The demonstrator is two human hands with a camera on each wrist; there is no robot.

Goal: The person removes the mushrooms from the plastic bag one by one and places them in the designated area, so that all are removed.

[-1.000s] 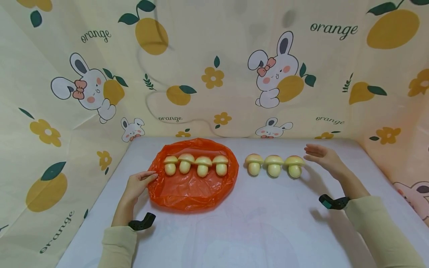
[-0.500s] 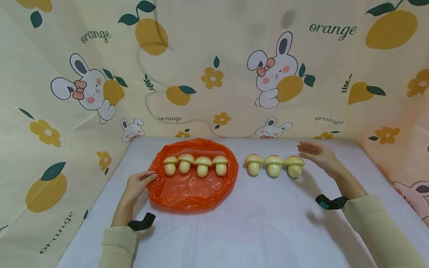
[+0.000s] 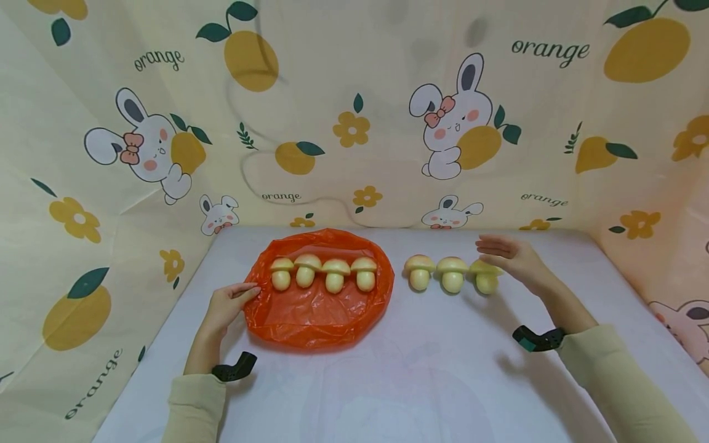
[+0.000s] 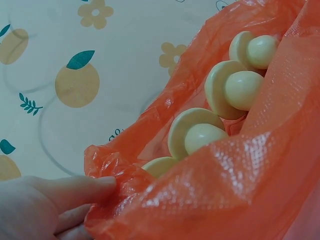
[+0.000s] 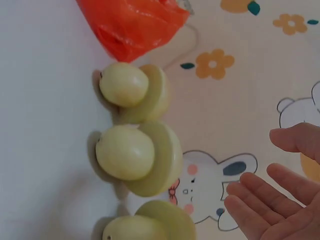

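Observation:
A red plastic bag (image 3: 316,335) lies spread on the table with its mouth turned up. Several pale yellow-green toy mushrooms (image 3: 335,276) sit in a row inside it. My left hand (image 3: 224,307) pinches the bag's left rim between thumb and fingers, plain too in the left wrist view, where the bag wall (image 4: 200,185) hides part of the mushrooms. To the right of the bag stands a row of 3 more mushrooms (image 3: 452,275). My right hand (image 3: 515,261) hovers over the rightmost mushroom (image 3: 486,280), fingers extended and holding nothing, overlapping its cap in the head view.
A white table (image 3: 399,387) carries everything. Behind it and at the sides hangs a cream cloth (image 3: 388,74) printed with rabbits, oranges and flowers. Each wrist wears a black camera, such as the right wrist camera (image 3: 538,338).
My right hand has moved left, from beside the rightmost mushroom to over its cap. My left hand keeps its pinch on the bag, and the mushrooms stay put.

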